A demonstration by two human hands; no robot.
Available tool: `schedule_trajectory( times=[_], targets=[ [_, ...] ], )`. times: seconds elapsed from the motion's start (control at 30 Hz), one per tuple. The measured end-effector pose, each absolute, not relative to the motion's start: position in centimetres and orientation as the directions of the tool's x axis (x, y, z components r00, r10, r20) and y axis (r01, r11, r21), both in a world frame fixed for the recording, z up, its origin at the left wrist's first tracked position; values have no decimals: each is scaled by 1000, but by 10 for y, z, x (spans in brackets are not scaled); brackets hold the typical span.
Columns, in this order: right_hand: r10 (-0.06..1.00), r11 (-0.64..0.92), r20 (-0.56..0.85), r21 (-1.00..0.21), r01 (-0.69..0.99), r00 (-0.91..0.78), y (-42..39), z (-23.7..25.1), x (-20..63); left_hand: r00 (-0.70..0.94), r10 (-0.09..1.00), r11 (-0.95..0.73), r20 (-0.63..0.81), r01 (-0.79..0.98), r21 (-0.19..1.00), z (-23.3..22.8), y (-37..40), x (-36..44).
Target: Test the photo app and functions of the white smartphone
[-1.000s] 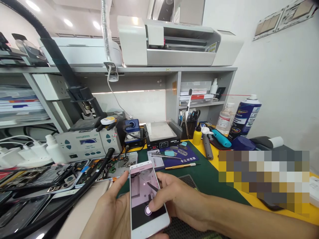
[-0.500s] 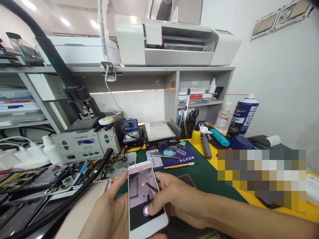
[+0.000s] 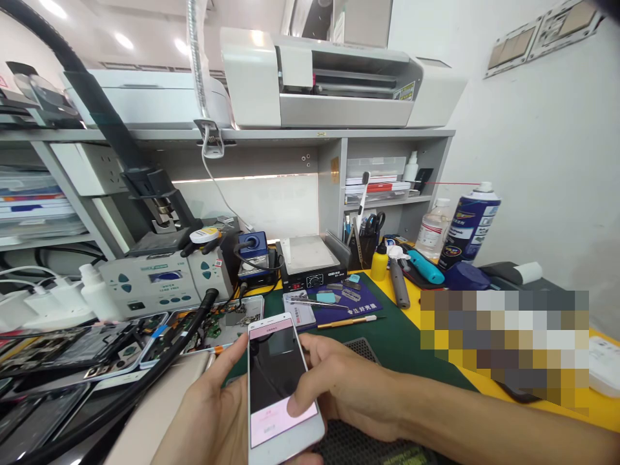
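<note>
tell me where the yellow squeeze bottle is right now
In the head view the yellow squeeze bottle stands right of centre at the back of the bench, just right of the black tool cup and left of the grey-handled tool.

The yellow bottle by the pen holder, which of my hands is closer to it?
Right. The right hand lies below the yellow bottle, thumb on the white phone; the left hand is farther left.

Chinese characters, too small to read surely, on the blue mat (image 3: 349, 298).
</note>
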State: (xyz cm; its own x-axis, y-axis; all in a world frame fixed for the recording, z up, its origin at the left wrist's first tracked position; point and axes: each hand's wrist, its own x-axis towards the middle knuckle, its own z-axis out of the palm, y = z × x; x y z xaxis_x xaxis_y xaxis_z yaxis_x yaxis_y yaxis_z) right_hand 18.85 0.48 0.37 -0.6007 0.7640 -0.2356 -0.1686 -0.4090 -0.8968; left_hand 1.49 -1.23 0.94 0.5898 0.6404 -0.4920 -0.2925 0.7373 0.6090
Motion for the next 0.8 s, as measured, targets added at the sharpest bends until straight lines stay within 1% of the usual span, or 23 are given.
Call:
schedule_trajectory(
  times=[0.27,0.47,0.67,0.8],
  targets=[
    [776,-487,-298,-843,-229,-557,8,2,187,482,663,739,-573,-297,605,8,-10,13],
    [766,-452,-264,-870,-199,-586,6,5,189,455,686,726,-568,-364,584,6,-13,11],
    [748,-398,-231,-907,-142,-622,2,8,190,519,675,727,-524,-348,592,6,-13,12],
    [757,-367,-225,-923,-115,-613,0,7,188,619,636,758,-460,-391,522,1,-15,8]
  ],
)
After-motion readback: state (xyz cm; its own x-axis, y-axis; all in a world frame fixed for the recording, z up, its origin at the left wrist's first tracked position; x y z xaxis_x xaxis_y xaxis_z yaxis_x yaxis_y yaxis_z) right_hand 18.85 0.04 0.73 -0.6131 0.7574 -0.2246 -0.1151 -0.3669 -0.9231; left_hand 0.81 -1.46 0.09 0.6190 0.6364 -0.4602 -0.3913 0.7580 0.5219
